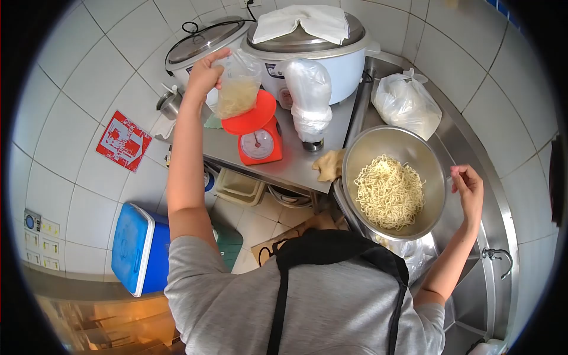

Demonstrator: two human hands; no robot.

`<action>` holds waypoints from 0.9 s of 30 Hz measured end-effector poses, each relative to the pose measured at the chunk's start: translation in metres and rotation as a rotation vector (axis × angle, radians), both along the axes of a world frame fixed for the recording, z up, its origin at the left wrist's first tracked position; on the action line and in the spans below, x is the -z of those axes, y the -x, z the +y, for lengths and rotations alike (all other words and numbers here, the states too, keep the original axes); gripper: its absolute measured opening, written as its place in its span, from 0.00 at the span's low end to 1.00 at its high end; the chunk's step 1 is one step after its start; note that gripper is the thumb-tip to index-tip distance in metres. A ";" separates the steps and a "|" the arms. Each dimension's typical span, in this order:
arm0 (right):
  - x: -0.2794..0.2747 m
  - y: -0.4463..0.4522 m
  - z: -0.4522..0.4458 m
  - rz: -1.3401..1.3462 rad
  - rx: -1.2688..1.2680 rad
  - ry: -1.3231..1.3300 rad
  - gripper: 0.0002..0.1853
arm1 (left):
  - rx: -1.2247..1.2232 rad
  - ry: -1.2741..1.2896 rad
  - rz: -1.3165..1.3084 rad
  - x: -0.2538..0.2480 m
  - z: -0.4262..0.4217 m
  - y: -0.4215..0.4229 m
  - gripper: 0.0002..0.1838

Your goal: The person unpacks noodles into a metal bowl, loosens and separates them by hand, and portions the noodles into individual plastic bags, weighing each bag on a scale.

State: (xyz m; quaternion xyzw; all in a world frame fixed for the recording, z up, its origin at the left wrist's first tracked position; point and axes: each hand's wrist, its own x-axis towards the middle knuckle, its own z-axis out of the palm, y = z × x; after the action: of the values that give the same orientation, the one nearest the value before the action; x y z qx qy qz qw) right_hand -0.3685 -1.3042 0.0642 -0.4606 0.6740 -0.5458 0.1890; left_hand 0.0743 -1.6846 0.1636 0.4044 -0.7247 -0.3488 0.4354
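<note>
My left hand (205,76) is closed on the top edge of a clear plastic bag (238,94) with pale noodles inside. The bag's bottom is at the pan of a red dial scale (255,133); whether its weight rests there I cannot tell. A large steel bowl (436,177) to the right holds a heap of yellowish noodles (390,192). Just outside the bowl's right rim is my right hand (468,190), fingers curled together near the thumb. What they hold, if anything, is too small to make out.
Two large rice cookers (319,62) stand at the back, one with a white cloth (302,22) on its lid. Nearby are a plastic-wrapped bottle-like object (309,97), a knotted white bag (407,105) and a tan cloth (329,164). A blue cooler (135,248) and tap (498,257) flank me.
</note>
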 end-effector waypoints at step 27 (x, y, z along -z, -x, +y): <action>0.016 -0.017 0.002 -0.029 -0.027 -0.139 0.06 | -0.111 0.603 -0.532 0.088 0.106 0.034 0.09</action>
State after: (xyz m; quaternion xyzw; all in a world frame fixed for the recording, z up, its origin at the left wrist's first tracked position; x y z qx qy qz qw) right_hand -0.3517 -1.3020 0.0484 -0.4474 0.7012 -0.5017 0.2376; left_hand 0.0400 -1.5788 0.0755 0.3732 -0.8589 0.0204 0.3502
